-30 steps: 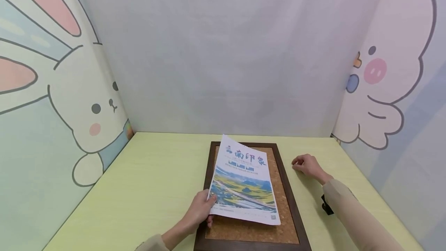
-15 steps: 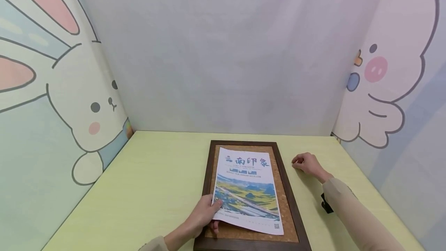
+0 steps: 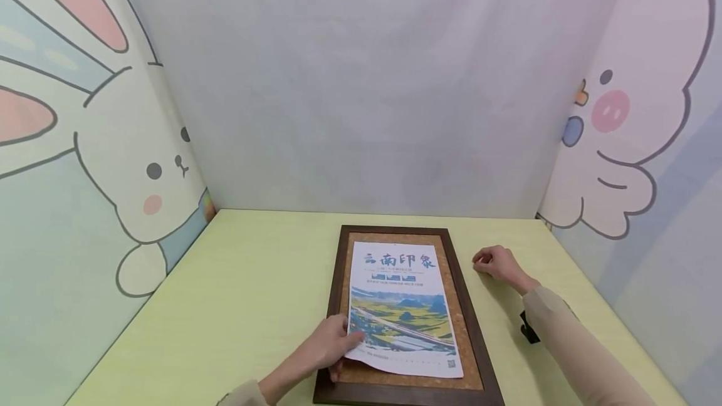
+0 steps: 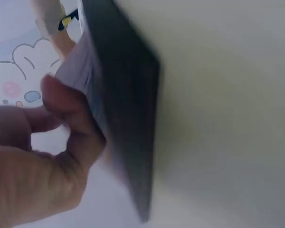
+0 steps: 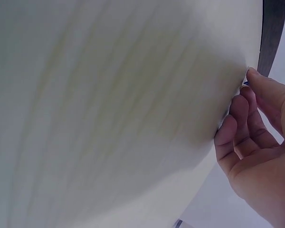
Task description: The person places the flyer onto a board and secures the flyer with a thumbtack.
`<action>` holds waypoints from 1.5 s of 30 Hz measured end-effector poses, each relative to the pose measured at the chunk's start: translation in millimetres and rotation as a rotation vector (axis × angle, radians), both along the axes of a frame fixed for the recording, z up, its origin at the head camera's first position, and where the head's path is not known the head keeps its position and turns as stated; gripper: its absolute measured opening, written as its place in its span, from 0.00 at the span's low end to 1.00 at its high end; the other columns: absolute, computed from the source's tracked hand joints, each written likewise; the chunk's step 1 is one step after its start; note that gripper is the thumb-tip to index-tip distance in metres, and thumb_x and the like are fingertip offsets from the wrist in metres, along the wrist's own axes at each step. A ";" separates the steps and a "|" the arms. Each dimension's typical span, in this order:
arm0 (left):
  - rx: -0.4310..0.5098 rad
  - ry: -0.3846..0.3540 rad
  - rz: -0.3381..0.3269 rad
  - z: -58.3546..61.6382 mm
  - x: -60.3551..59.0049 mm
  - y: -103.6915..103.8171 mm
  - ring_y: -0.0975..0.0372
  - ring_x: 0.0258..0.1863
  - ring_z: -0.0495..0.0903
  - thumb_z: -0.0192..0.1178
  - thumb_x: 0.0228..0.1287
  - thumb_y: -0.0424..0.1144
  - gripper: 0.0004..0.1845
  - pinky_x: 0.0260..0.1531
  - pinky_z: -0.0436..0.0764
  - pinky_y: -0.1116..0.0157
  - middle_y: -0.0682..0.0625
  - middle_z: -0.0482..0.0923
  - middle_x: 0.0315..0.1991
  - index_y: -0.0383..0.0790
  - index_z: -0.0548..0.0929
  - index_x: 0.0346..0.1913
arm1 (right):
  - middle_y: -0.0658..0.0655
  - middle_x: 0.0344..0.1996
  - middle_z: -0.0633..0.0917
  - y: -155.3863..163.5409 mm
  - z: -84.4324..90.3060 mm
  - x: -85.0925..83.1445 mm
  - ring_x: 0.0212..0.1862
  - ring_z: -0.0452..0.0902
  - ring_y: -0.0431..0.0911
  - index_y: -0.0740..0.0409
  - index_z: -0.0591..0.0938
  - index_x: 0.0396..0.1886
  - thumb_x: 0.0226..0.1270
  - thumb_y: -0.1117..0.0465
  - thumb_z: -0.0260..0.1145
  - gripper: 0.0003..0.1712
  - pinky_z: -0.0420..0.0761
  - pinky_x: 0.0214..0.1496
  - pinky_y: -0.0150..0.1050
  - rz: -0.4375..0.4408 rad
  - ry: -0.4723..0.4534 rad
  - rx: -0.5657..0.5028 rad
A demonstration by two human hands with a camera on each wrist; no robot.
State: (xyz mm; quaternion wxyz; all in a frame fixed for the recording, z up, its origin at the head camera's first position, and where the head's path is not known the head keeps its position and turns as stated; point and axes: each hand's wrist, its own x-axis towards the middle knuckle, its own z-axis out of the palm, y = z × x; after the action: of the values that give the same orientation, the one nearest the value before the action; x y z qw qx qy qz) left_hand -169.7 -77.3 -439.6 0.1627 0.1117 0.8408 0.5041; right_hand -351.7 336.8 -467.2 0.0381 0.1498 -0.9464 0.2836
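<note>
A printed poster (image 3: 403,318) with blue Chinese characters and a landscape lies over a wood-framed cork board (image 3: 470,368). Its lower edge curls up slightly off the cork. My left hand (image 3: 329,343) pinches the poster's lower left edge, thumb on top and the other fingers underneath. The left wrist view shows this hand (image 4: 52,156) beside the dark frame (image 4: 130,90). Right of the board, my right hand (image 3: 499,266) rests on the table with loosely curled fingers. A tiny blue spot shows between its thumb and forefinger in the right wrist view, too small to identify.
The pale yellow-green table (image 3: 248,281) extends on both sides of the board. A grey-white backdrop (image 3: 361,93) stands behind it. Side walls carry a cartoon rabbit (image 3: 132,161) and a cartoon bird (image 3: 632,80). A small black object (image 3: 529,329) is at the right sleeve.
The poster has come down from a tilted, raised position to lie nearly flat and straighter on the cork. My left hand shifted slightly right with it. My right hand has stayed in place.
</note>
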 end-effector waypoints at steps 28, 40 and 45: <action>-0.646 0.312 -0.410 4.3 -42.6 -12.6 0.43 0.78 0.38 0.66 0.54 0.61 0.51 0.72 0.45 0.40 0.38 0.41 0.78 0.43 0.56 0.75 | 0.56 0.24 0.83 3.5 1.5 -7.4 0.23 0.68 0.37 0.63 0.86 0.36 0.60 0.66 0.68 0.06 0.69 0.24 0.32 0.048 -0.052 -0.011; -0.684 0.320 -0.426 4.6 -41.3 -12.0 0.45 0.78 0.43 0.65 0.54 0.62 0.51 0.70 0.39 0.35 0.40 0.46 0.78 0.43 0.57 0.75 | 0.54 0.24 0.82 4.9 1.1 -7.5 0.24 0.68 0.39 0.63 0.86 0.34 0.59 0.67 0.67 0.05 0.69 0.25 0.32 0.066 -0.054 -0.035; -0.671 0.316 -0.423 3.7 -41.8 -12.5 0.45 0.78 0.43 0.66 0.54 0.62 0.51 0.70 0.39 0.35 0.40 0.45 0.78 0.43 0.57 0.75 | 0.56 0.25 0.82 1.3 1.9 -8.6 0.25 0.68 0.39 0.64 0.85 0.35 0.60 0.67 0.68 0.05 0.69 0.25 0.31 0.031 -0.065 0.005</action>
State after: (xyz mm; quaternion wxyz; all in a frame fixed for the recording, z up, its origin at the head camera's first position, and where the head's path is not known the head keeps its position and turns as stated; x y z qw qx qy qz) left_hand -211.5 -89.8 -435.9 0.1588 0.2984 0.9314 0.1348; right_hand -360.3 338.1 -465.3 0.0027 0.1554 -0.9453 0.2867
